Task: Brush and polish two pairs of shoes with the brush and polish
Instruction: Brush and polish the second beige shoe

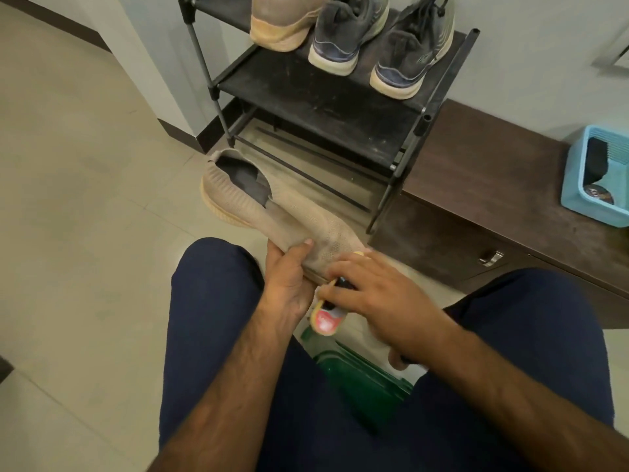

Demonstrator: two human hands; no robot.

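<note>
A beige knit slip-on shoe [269,206] is held above the floor, heel pointing away from me. My left hand [289,277] grips it near the toe, thumb on top. My right hand [377,294] holds a small brush [326,318] with a yellow rim and red face against the toe end; most of the brush is hidden under my fingers. The matching beige shoe [286,22] and a dark grey pair of sneakers [347,32] [412,52] stand on the top shelf of the black shoe rack [306,97].
A dark wooden bench cabinet [493,185] runs along the right wall. On it stands a light blue basket [578,195] holding a black brush [597,158] and a round tin [597,195]. A green stool [360,379] shows between my knees. Tiled floor lies open at the left.
</note>
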